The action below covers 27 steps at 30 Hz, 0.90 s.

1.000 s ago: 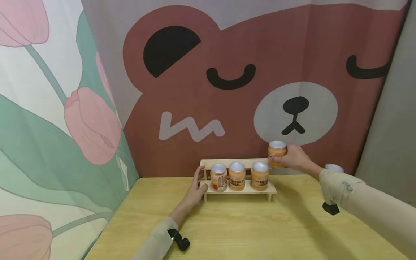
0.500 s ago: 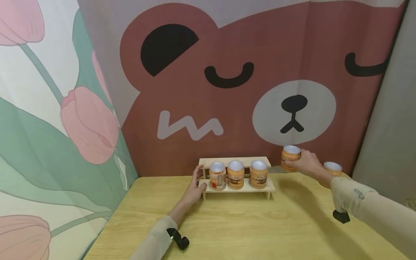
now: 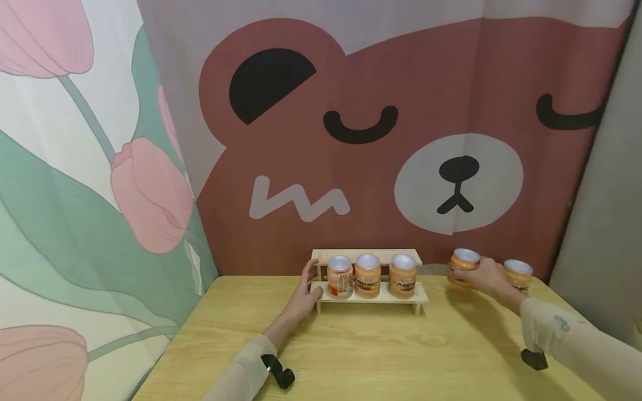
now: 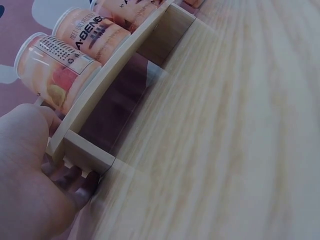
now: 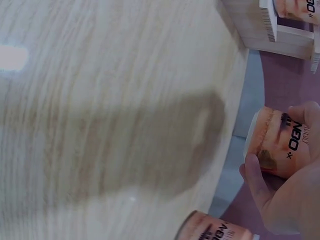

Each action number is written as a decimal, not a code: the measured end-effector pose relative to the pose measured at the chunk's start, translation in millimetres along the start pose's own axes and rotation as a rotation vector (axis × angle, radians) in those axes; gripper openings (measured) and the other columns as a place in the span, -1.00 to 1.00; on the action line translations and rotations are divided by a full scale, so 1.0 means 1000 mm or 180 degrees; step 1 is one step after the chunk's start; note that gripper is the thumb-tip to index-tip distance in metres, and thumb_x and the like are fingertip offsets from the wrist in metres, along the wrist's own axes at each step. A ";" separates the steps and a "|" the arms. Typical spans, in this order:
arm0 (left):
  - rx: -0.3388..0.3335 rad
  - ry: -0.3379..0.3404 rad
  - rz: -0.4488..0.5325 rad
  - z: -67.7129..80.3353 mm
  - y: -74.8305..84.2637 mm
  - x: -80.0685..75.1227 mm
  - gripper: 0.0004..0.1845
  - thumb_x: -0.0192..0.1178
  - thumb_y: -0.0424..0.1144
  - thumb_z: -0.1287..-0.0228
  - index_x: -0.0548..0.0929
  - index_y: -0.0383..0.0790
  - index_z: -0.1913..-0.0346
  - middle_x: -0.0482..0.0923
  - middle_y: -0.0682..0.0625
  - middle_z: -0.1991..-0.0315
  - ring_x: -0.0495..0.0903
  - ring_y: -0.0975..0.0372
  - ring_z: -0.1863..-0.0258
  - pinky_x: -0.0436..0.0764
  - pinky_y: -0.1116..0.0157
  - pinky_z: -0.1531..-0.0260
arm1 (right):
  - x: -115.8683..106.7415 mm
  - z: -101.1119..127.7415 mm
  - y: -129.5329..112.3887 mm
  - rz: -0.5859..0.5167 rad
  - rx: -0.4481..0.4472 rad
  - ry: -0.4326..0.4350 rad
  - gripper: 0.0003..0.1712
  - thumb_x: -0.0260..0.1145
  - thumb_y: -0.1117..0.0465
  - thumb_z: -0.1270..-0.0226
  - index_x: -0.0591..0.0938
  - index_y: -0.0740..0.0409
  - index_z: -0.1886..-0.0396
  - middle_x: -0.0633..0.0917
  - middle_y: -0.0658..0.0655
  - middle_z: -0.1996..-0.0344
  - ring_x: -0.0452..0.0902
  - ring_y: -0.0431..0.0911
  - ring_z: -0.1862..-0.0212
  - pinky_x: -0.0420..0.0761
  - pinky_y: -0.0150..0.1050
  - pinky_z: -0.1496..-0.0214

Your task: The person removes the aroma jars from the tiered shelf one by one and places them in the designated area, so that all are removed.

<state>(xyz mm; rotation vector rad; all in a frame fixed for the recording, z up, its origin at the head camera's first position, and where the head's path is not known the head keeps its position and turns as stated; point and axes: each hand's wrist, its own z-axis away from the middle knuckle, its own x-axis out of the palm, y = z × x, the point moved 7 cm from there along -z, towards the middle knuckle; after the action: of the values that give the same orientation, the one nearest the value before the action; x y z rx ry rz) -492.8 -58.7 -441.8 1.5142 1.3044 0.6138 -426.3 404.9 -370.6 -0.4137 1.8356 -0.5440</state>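
Orange cans: three stand on the rack [image 3: 370,298] gripped by the left hand [image 3: 301,295], while the right hand [image 3: 489,277] clasps one can [image 3: 462,265] at the table's [image 3: 371,351] far right edge, beside another [image 3: 518,272].

Two bare hands in view, no gloves, no rings showing. The left hand [image 3: 300,298] comes out of a pale beige long sleeve [image 3: 241,376], and a small black device [image 3: 278,372] is strapped at that wrist. The right hand [image 3: 489,277] wears the same beige sleeve [image 3: 577,345], creased along the forearm, with a faint grey mark near the cuff and a black device [image 3: 534,359] hanging under the wrist.
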 end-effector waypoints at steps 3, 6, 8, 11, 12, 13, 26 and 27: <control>-0.0069 -0.0019 -0.0018 0.001 -0.005 0.002 -0.15 0.06 -0.42 -0.44 0.00 0.31 -0.60 -0.05 -0.14 -0.58 0.00 -0.06 -0.52 0.11 -0.29 -0.30 | 0.004 0.002 0.009 -0.0019 0.0012 0.0004 -0.11 0.50 -0.18 -0.17 0.49 0.63 0.05 0.65 0.46 0.22 0.59 0.19 0.24 0.58 0.03 0.27; -0.0073 -0.0010 -0.0044 0.001 -0.006 0.001 -0.16 0.05 -0.41 -0.46 0.01 0.36 -0.60 -0.04 -0.11 -0.58 0.00 -0.04 -0.52 0.20 -0.23 -0.27 | 0.006 0.004 0.011 -0.0021 0.0008 0.0003 -0.21 0.51 -0.14 -0.18 0.52 0.59 0.13 0.66 0.40 0.29 0.57 0.15 0.29 0.56 0.00 0.32; -0.0074 -0.0005 -0.0058 0.000 -0.007 0.000 -0.16 0.05 -0.40 -0.47 0.00 0.38 -0.60 -0.03 -0.09 -0.57 0.02 -0.03 -0.52 0.24 -0.21 -0.24 | 0.006 0.005 0.010 -0.0021 0.0023 -0.0022 -0.24 0.50 -0.13 -0.19 0.53 0.57 0.16 0.66 0.38 0.32 0.57 0.14 0.31 0.56 0.01 0.33; -0.0054 0.0027 -0.0055 0.000 -0.008 -0.001 -0.16 0.05 -0.41 -0.46 0.01 0.35 -0.60 -0.03 -0.06 -0.57 0.03 -0.03 -0.51 0.20 -0.22 -0.28 | 0.007 0.007 0.011 -0.0015 0.0044 -0.0039 -0.24 0.49 -0.12 -0.20 0.53 0.59 0.14 0.66 0.39 0.31 0.58 0.15 0.31 0.57 0.04 0.30; -0.0042 0.0043 -0.0046 -0.001 -0.008 -0.001 -0.16 0.05 -0.43 -0.45 0.02 0.33 -0.60 -0.02 -0.04 -0.57 0.04 -0.01 -0.51 0.17 -0.21 -0.30 | 0.008 0.008 0.011 -0.0022 0.0050 -0.0041 -0.24 0.48 -0.11 -0.21 0.53 0.60 0.13 0.66 0.40 0.31 0.58 0.16 0.30 0.57 0.05 0.29; -0.0020 0.0050 -0.0028 -0.001 -0.007 -0.002 -0.16 0.05 -0.44 -0.45 0.03 0.30 -0.60 -0.02 -0.04 -0.57 0.05 -0.02 -0.51 0.13 -0.21 -0.32 | 0.008 0.008 0.012 -0.0023 0.0059 -0.0030 -0.24 0.48 -0.10 -0.21 0.53 0.60 0.12 0.66 0.41 0.31 0.59 0.17 0.29 0.57 0.07 0.28; -0.0031 -0.0006 -0.0038 0.001 -0.004 -0.001 -0.15 0.07 -0.42 -0.45 0.02 0.33 -0.60 -0.04 0.01 -0.59 0.03 -0.02 -0.52 0.07 -0.24 -0.35 | 0.015 0.016 0.029 -0.0130 0.0235 0.0135 -0.23 0.51 -0.03 -0.19 0.51 0.64 0.02 0.66 0.49 0.22 0.60 0.26 0.20 0.57 0.16 0.16; -0.0053 -0.0009 -0.0043 0.001 -0.005 -0.001 -0.15 0.07 -0.41 -0.45 0.01 0.35 -0.60 -0.04 0.01 -0.58 0.02 -0.01 -0.52 0.09 -0.24 -0.34 | 0.015 0.016 0.030 -0.0118 0.0239 0.0137 -0.23 0.51 -0.03 -0.20 0.51 0.65 0.03 0.66 0.50 0.22 0.60 0.26 0.20 0.57 0.17 0.16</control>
<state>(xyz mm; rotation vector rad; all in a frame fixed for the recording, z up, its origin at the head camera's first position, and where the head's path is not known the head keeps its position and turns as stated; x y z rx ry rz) -493.9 -60.1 -446.9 1.4911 1.3034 0.6123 -416.2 419.5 -403.4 -0.3887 1.8454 -0.6497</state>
